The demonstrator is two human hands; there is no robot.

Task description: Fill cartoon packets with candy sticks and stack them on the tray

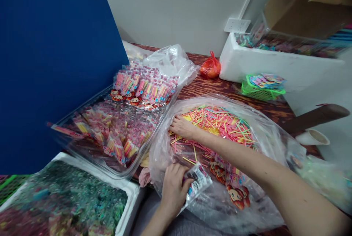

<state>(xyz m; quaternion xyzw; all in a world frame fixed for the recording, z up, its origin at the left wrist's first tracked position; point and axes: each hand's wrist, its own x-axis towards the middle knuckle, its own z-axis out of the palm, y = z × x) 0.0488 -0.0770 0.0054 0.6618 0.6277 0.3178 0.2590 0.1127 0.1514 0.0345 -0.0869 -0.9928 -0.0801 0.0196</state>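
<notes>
My left hand [174, 186] pinches a small clear printed packet [198, 181] at the near side of a large clear plastic bag [264, 124]. Inside the spread bag lies a heap of thin pink, yellow and green sticks [220, 122]. My right hand [182, 127] reaches across to the heap's left edge, its fingers bent down among the sticks. Whatever its fingertips grip is hidden. Several filled packets [238, 195] with a red-haired cartoon figure lie in the bag beneath my right forearm.
Left of the bag, a clear tray [129, 173] holds many filled packets. A foam box [134, 192] of small colourful pieces stands front left, beside a blue panel [55, 63]. Behind are a red bag [210, 66], a green basket [258, 93] and a white foam box [275, 65].
</notes>
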